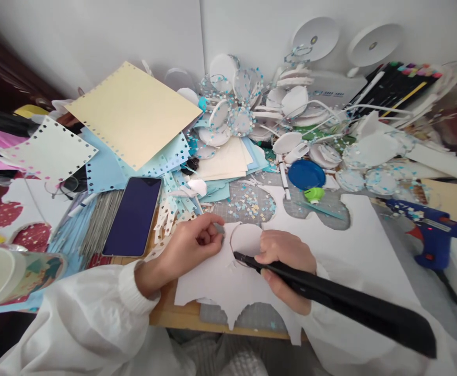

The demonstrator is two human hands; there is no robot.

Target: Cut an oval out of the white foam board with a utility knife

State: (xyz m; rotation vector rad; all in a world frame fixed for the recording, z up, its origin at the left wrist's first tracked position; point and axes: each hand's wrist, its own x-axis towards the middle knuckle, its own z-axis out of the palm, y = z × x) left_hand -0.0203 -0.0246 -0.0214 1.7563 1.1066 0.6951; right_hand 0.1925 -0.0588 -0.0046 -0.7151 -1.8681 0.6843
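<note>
A white foam sheet (208,287) lies in front of me, its edges scalloped by round cut-outs. My right hand (289,256) grips a long black cutting tool (353,310) like a pen. The tool's narrow tip rests at the left edge of a white disc shape (247,237) outlined by a thin brown line on the sheet. To the left, my left hand (192,240) hovers over or rests on the sheet's edge with fingers curled and thumb near the index finger. Whatever lies between those fingertips is too small to make out.
A phone (133,216) lies left of the sheet, near a paper cup (4,277). On the right sits a blue glue gun (434,230) with its cord. Decorated white discs (247,86), a blue lid (306,174) and coloured paper (134,115) crowd the back. Star confetti (247,203) is scattered mid-table.
</note>
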